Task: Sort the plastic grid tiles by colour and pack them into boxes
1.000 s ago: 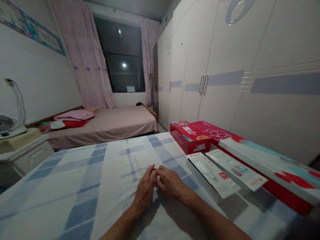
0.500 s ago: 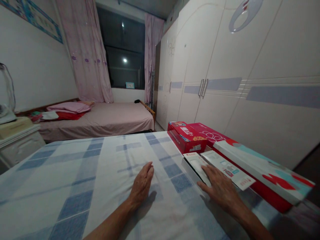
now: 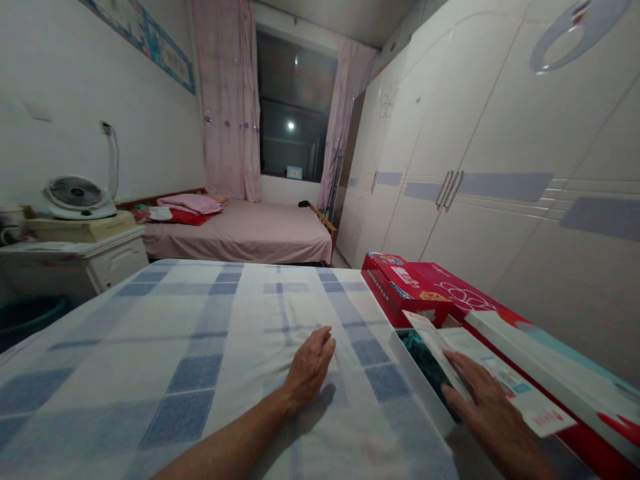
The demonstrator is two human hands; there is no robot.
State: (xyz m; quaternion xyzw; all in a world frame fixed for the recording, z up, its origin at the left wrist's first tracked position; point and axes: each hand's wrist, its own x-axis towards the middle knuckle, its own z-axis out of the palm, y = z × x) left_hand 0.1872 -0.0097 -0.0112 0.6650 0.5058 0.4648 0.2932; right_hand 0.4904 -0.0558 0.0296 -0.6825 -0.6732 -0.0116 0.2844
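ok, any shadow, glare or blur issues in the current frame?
Head view: soft shadow beside the left hand on the checked cloth; head view: bright glare spot in the dark window; head view: right hand at the white lid looks slightly soft, possibly motion blur.

I am reading no words for certain: beyond my right hand (image 3: pixel 487 397), white characters are blurring on the red box (image 3: pixel 385 293), and tiny red print is showing illegibly on the white card (image 3: pixel 543 395) beside that hand.
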